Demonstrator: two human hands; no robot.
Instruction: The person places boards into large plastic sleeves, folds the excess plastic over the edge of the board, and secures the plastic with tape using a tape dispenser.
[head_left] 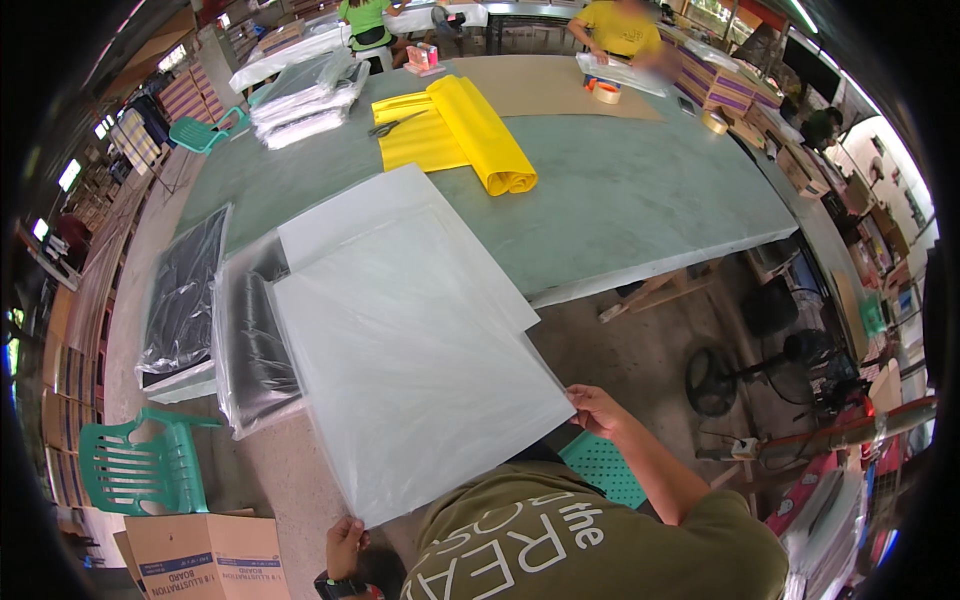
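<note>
Plainly, left hand [344,543] and right hand [598,410] pinch the white sheet [425,370] between them.

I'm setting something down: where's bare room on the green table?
Widest: the green table right of the yellow roll, in front of the brown sheet. Smaller: between the wrapped stack and the white sheets. Crowded: the near-left end, under those sheets and black packs.

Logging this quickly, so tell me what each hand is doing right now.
Left hand: closed, holding the white sheet at its near-left corner.
Right hand: closed, holding the same sheet at its near-right corner.
</note>
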